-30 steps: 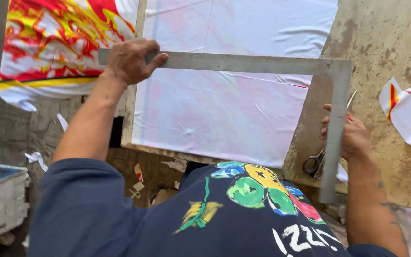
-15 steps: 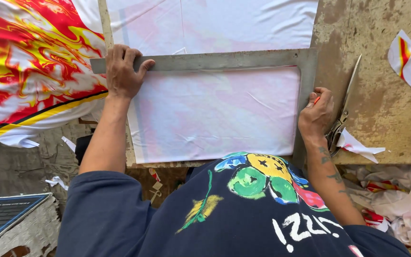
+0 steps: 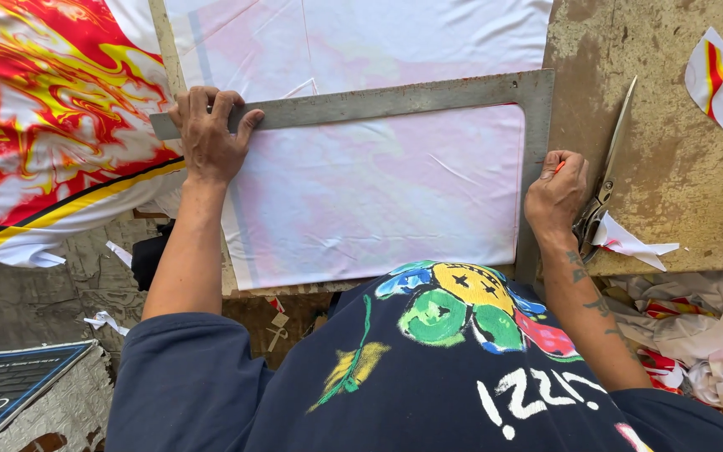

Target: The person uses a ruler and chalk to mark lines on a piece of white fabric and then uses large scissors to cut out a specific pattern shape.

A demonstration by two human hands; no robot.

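Marking step: left hand with fingers spread pins steel square on pale fabric atop bench; right hand pinches red marker beside the blade—next stroke likely needs the square steady.

Your right hand covers all but a red tip of whatever it grips, so you cannot tell what it is. The scissors handles sit half behind that hand. At the top and left edges, the flame-printed cloth is cut off.
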